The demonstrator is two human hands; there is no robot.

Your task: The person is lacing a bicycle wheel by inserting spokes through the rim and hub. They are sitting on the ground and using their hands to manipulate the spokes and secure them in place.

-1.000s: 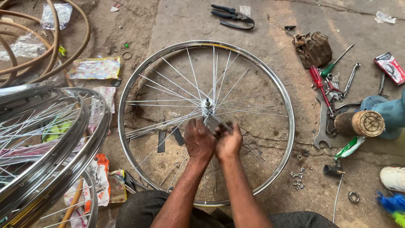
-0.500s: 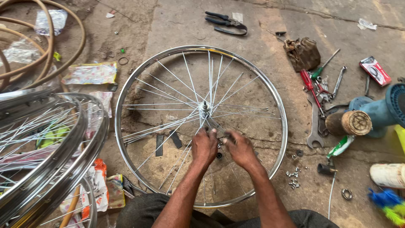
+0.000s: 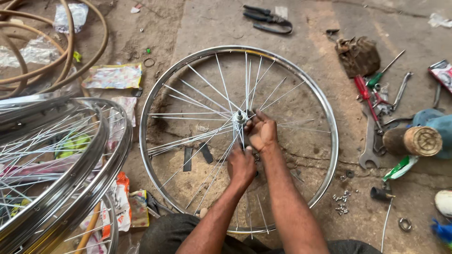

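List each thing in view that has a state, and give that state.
Bicycle wheel: flat on the floor, partly spoked.
Hub: at the rim's centre, axle up.
Right hand: closed at the hub.
Left hand: closed around spokes below the hub.
Pliers: on the floor, handles spread.
Stacked wheels: piled at left.

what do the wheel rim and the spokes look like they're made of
The wheel rim looks like bright polished metal, probably chromed steel: it gives mirror-like highlights along its curve. The spokes look like thin metal wire, silvery and shiny; the exact alloy cannot be told. Both hands, left hand and right hand, work at the hub.
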